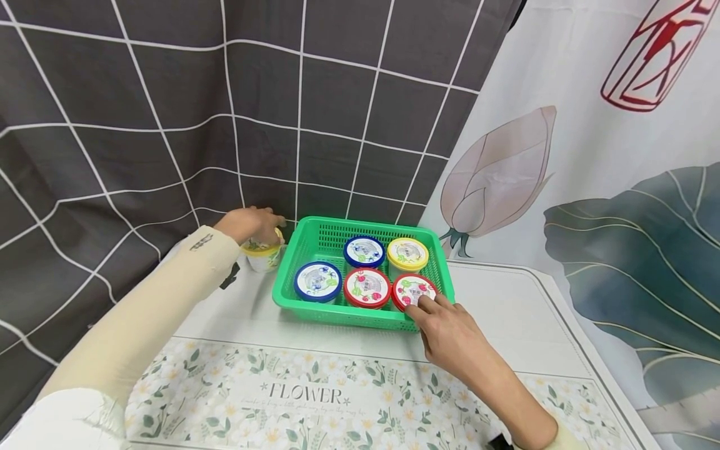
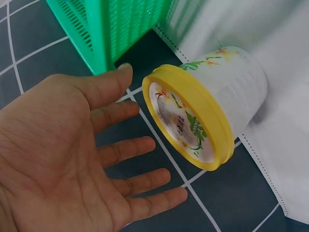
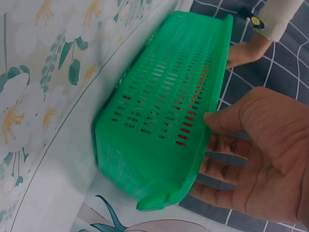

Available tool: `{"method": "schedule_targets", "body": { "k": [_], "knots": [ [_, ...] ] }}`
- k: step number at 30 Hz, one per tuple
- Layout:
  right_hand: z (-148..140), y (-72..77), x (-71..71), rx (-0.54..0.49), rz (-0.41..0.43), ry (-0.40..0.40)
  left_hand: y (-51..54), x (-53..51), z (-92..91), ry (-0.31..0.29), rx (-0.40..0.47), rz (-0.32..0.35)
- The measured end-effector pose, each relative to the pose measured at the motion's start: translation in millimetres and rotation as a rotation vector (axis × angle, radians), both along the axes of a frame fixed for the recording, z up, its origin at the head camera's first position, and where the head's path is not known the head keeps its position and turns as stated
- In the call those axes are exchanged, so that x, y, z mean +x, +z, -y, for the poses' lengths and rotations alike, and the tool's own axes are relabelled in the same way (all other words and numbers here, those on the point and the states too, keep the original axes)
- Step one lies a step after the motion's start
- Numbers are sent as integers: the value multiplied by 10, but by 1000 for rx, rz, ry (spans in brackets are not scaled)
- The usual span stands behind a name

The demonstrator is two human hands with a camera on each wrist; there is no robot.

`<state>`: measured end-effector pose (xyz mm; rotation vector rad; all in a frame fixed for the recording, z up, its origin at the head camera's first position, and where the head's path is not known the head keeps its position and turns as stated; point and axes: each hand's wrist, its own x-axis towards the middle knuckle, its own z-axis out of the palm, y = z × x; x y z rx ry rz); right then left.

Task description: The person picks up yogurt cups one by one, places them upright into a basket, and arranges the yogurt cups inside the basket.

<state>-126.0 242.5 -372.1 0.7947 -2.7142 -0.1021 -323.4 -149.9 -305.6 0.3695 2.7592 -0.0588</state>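
Observation:
My left hand (image 1: 250, 224) reaches over a yellow-lidded tub (image 1: 262, 258) left of the green basket (image 1: 351, 319). In the left wrist view, its fingers are spread, with a gap between them and the lid of the tub (image 2: 193, 116). At the basket's front right corner, my right hand (image 1: 452, 331) holds the rim. The right wrist view has the thumb against the outside of the basket (image 3: 159, 96) and the fingers behind the rim. The fingertips lie over a red-lidded tub (image 1: 413, 289); whether they touch it I cannot tell.
Inside the basket are another red-lidded tub (image 1: 367, 287), two blue-lidded tubs (image 1: 318, 281) and one yellow-lidded tub (image 1: 407, 253). A floral mat (image 1: 270, 406) covers the table's front. A dark checked curtain (image 1: 349, 112) hangs behind, and a white printed curtain (image 1: 506, 175) hangs to the right.

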Motion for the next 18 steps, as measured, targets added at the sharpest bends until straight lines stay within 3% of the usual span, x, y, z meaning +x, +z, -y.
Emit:
{"method": "schedule_targets", "body": {
  "k": [18],
  "knots": [
    [-3, -20, -6, 4, -22, 6, -127, -35, 138, 21, 52, 40]
  ]
}}
